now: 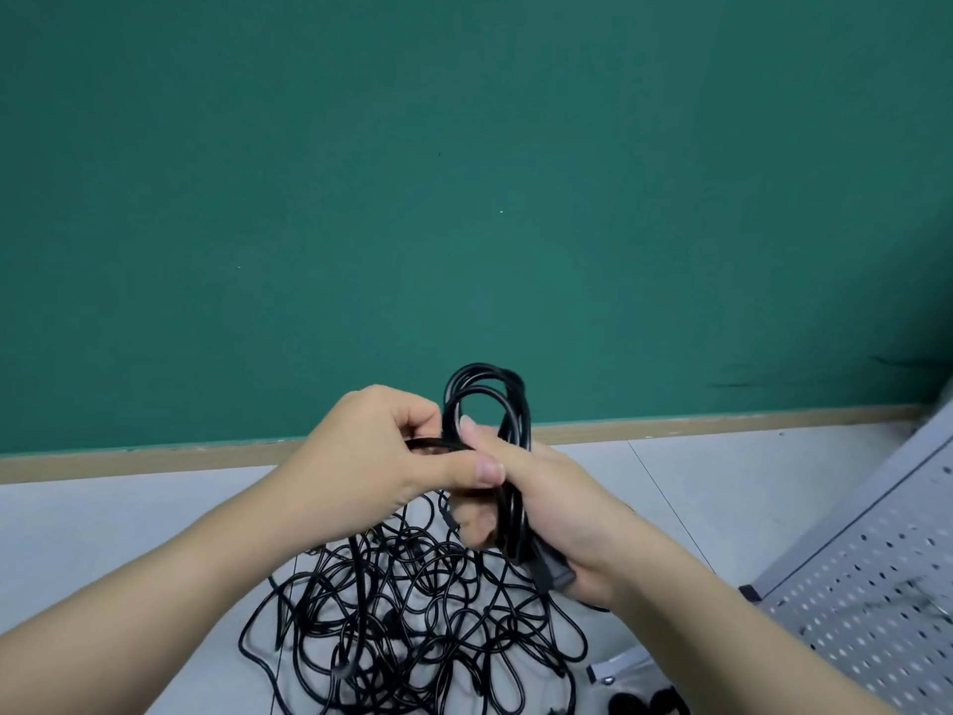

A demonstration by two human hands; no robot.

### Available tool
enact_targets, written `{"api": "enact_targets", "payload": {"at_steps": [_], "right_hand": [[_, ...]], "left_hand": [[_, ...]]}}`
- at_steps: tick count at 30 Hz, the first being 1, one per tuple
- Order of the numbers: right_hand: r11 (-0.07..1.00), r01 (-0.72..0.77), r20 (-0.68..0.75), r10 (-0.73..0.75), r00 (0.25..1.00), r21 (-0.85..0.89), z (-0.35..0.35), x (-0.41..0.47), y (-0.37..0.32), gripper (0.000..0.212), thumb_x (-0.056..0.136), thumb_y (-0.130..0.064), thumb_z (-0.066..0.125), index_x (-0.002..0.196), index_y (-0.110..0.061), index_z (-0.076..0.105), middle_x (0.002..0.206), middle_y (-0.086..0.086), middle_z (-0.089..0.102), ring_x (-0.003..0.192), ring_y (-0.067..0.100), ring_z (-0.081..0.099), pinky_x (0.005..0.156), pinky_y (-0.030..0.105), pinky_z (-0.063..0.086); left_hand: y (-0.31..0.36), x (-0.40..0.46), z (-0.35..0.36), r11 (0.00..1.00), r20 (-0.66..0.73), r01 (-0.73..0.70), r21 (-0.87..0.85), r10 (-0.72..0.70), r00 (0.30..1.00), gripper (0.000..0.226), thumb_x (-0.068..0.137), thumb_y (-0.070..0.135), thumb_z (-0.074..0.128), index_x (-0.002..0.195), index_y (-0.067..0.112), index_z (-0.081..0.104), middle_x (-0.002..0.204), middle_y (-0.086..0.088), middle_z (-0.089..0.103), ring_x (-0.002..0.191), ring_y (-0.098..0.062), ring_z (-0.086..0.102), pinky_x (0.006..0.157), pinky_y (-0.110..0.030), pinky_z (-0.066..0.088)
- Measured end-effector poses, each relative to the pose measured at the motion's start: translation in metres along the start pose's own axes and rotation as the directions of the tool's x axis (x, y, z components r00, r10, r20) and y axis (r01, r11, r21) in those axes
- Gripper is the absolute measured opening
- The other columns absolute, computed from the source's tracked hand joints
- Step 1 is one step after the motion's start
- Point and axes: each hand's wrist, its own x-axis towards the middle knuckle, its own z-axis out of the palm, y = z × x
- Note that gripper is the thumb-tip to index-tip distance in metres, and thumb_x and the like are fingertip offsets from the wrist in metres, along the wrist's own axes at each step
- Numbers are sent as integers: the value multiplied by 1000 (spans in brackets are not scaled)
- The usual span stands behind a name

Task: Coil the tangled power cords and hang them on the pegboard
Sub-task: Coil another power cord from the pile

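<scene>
Closest to us, low in the view, we see a tangled heap of black power cords sprawled on the pale grey surface, loops crossing one another so thickly that we cannot tell how many cords there are. At the lower right a white pegboard lies tilted, well apart from the heap, and beside its near corner sits something clear with dark shapes in it that we cannot make out. Above the heap we hold a coiled black cord between both hands. Our right hand grips the bundle of loops, fingers curled round it, with a black plug poking out by the heel of the palm. Our left hand pinches a strand of the same cord, the thumb lying across it and touching the right hand's fingers. The top of the coil rises above both hands as a rounded loop. Beyond the surface runs a tan strip, and behind it stands a plain green wall.
</scene>
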Motion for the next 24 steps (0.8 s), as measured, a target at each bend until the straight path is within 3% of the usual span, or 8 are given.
{"api": "enact_targets", "payload": {"at_steps": [2, 5, 7, 10, 14, 17, 21, 24], "right_hand": [[998, -48, 26, 49, 998, -44, 0, -2, -1, 50, 91, -66, 64, 102, -17, 64, 63, -3, 51, 53, 10, 44, 56, 26, 28], [991, -57, 69, 65, 995, -119, -4, -5, -5, 49, 85, -73, 64, 76, -25, 63, 68, -4, 52, 54, 9, 45, 57, 22, 39], [986, -65, 126, 85, 988, -156, -6, -9, -9, 47, 79, -71, 73, 89, -25, 72, 74, -5, 52, 58, 8, 46, 56, 19, 43], [959, -70, 231, 137, 963, -275, -9, -13, -11, 80, 73, -60, 84, 117, 3, 60, 76, 0, 49, 63, 11, 43, 59, 19, 42], [897, -115, 271, 248, 930, -427, -7, -17, -11, 46, 78, -38, 77, 112, -12, 62, 73, 0, 52, 62, 11, 47, 60, 22, 41], [904, -282, 256, 370, 893, -321, -6, -16, -5, 35, 82, -27, 71, 110, -8, 63, 72, -2, 53, 53, 6, 47, 52, 18, 40], [901, -335, 310, 413, 857, -274, -8, -17, -6, 25, 91, -25, 62, 109, -7, 64, 76, -1, 49, 53, 3, 43, 53, 15, 37], [891, -351, 322, 435, 841, -288, -8, -17, -5, 23, 95, -25, 59, 109, -7, 62, 77, 0, 48, 54, 2, 42, 55, 16, 38]], "left_hand": [[-3, 2, -4, 1000, -3, 3, 20, -2, 1000, 76, 44, 81, 79, 58, 17, 41, 55, 7, 34, 58, -15, 29, 60, -35, 24], [-3, 2, -7, 998, -17, -44, 33, 45, 999, 71, 49, 75, 79, 63, 16, 43, 56, 8, 33, 58, -13, 27, 57, -33, 23], [-3, 0, -10, 998, 2, -68, 11, 68, 998, 62, 57, 65, 82, 67, 15, 46, 54, 10, 37, 57, -13, 27, 53, -28, 23], [-1, -3, -15, 995, 65, -97, 7, 96, 993, 47, 67, 53, 86, 70, 18, 55, 54, 12, 51, 55, -10, 34, 53, -26, 28], [-4, -3, -25, 997, 119, -78, 11, 76, 990, 40, 65, 52, 83, 76, 21, 59, 60, 4, 47, 55, -12, 33, 55, -25, 30], [-7, -4, -28, 998, 151, -60, 23, 56, 987, 36, 67, 53, 82, 83, 28, 62, 62, 3, 44, 55, -12, 32, 57, -28, 30], [-11, -6, -25, 996, 241, -65, 61, 48, 969, 35, 75, 59, 75, 95, 31, 67, 72, -18, 40, 60, -17, 30, 62, -34, 29], [-13, -7, -21, 997, 269, -52, 60, 34, 962, 38, 77, 61, 73, 106, 38, 62, 69, -10, 36, 63, -24, 30, 61, -34, 29]]}}
